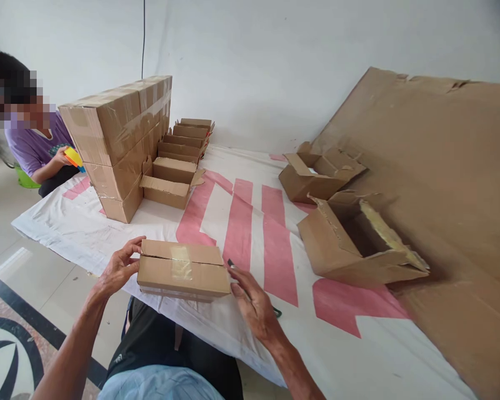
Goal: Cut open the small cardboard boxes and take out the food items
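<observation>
A closed cardboard box (204, 276) lies at the table's near edge, with a piece of clear tape across its top seam. My left hand (123, 266) grips its left end, thumb at the front and fingers behind. At the opposite end my right hand (254, 305) touches the box's corner with its fingertips. Held in that same hand is a slim tool that looks like a utility knife (277, 313); its dark tip shows past the index finger and a dark green end near the wrist. The palm hides its middle.
Taped boxes (120, 133) form a stacked wall at the left. Beside it stand several open boxes (169, 183). Two more open boxes, one nearer (337, 244) and one farther (312, 172), are at right by a large cardboard sheet (450, 183). A person (41, 139) sits far left holding a yellow-and-blue object.
</observation>
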`<action>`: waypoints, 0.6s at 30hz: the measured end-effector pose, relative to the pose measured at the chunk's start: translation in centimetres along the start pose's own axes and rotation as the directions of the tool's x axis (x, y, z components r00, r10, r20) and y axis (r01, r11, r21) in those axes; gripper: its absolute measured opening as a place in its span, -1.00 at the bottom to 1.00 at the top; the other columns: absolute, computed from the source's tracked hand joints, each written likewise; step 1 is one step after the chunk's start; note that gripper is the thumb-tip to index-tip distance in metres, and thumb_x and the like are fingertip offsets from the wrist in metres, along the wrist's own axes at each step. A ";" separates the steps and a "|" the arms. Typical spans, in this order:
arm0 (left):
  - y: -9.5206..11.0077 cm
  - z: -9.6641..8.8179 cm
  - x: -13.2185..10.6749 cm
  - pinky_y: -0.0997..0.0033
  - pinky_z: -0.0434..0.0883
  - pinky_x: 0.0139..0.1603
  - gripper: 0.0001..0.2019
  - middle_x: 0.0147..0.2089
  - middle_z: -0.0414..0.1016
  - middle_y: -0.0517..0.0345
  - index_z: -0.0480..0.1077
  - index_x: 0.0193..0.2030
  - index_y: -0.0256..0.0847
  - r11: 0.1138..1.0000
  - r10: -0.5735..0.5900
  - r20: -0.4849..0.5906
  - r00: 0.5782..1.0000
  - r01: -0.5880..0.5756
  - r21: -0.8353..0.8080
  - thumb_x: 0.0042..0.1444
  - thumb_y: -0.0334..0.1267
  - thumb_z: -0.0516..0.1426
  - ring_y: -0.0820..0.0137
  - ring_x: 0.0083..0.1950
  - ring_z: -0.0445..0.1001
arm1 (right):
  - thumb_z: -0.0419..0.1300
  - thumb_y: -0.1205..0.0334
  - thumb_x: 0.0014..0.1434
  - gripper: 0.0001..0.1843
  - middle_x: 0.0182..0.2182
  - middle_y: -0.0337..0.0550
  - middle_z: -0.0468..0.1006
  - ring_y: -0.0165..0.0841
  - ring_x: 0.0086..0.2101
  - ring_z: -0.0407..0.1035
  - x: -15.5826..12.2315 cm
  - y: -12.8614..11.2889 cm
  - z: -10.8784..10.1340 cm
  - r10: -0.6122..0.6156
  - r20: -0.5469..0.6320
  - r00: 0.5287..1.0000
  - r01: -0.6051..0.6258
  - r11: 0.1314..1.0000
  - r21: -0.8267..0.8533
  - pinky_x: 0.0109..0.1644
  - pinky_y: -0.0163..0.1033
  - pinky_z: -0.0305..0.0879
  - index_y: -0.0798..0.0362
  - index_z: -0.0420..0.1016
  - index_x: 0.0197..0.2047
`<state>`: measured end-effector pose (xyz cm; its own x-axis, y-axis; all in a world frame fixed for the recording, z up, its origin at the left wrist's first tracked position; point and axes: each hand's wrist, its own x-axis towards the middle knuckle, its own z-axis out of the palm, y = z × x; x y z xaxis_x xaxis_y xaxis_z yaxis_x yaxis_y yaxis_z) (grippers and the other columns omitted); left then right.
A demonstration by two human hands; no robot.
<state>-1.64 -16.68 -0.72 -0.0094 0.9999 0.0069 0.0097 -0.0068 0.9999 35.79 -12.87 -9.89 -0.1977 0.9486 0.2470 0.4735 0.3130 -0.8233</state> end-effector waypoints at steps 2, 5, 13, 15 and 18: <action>-0.6 0.5 0.0 0.21 0.52 0.16 -0.72 0.52 0.26 -0.11 0.54 -0.22 -0.19 0.999 0.014 -0.028 1.000 -0.015 -0.035 0.11 -0.07 0.44 -0.05 0.46 0.35 | 0.07 -0.32 0.39 -0.36 0.11 0.14 0.62 0.06 0.16 0.47 -0.4 2.0 -0.9 -0.010 -0.069 0.998 -0.006 0.976 -0.219 0.34 0.22 0.38 0.01 0.59 0.15; -1.6 1.3 -0.2 0.19 0.48 0.21 -0.73 0.40 0.39 -0.13 0.51 -0.24 -0.19 0.996 0.077 -0.089 0.993 -0.080 -0.037 0.11 -0.08 0.42 -0.02 0.43 0.37 | 0.00 -0.44 0.32 -0.26 -0.01 0.18 0.62 0.12 0.08 0.47 -1.6 5.0 -2.0 0.030 -0.091 0.995 -0.068 0.894 -0.443 0.22 0.25 0.43 0.05 0.58 0.06; -1.8 2.6 -1.3 0.25 0.48 0.14 -0.90 0.30 0.47 -0.08 0.47 -0.26 -0.16 0.989 0.136 -0.119 0.984 -0.127 0.080 0.16 -0.25 0.31 0.12 0.33 0.45 | -0.08 -0.24 0.30 -0.33 -0.18 0.24 0.57 0.21 -0.03 0.48 -3.6 7.4 -1.8 0.089 -0.062 0.994 -0.108 0.809 -0.578 0.09 0.25 0.42 0.12 0.59 -0.01; -1.8 2.7 -1.5 0.28 0.48 0.11 -0.93 0.30 0.48 -0.08 0.47 -0.27 -0.16 0.989 0.132 -0.129 0.983 -0.122 0.086 0.15 -0.29 0.29 0.13 0.32 0.46 | -0.09 -0.23 0.29 -0.33 -0.18 0.26 0.58 0.22 -0.03 0.48 -3.5 6.9 -1.9 0.106 -0.062 0.992 -0.122 0.809 -0.574 0.09 0.25 0.41 0.13 0.59 -0.01; -2.0 2.9 -1.6 0.30 0.48 0.07 -0.95 0.32 0.48 -0.07 0.50 -0.25 -0.16 0.989 0.126 -0.144 0.982 -0.113 0.095 0.14 -0.32 0.27 0.13 0.32 0.47 | -0.07 -0.25 0.26 -0.33 -0.13 0.27 0.59 0.22 0.00 0.48 -3.3 6.3 -2.4 0.179 -0.087 0.980 -0.198 0.831 -0.520 0.03 0.21 0.42 0.12 0.59 -0.02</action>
<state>1.23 -18.23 -2.72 -0.1519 0.9793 0.1340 0.1054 -0.1187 0.9873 41.49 -13.93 -14.62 -0.0344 0.9897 0.1391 0.8791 0.0962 -0.4668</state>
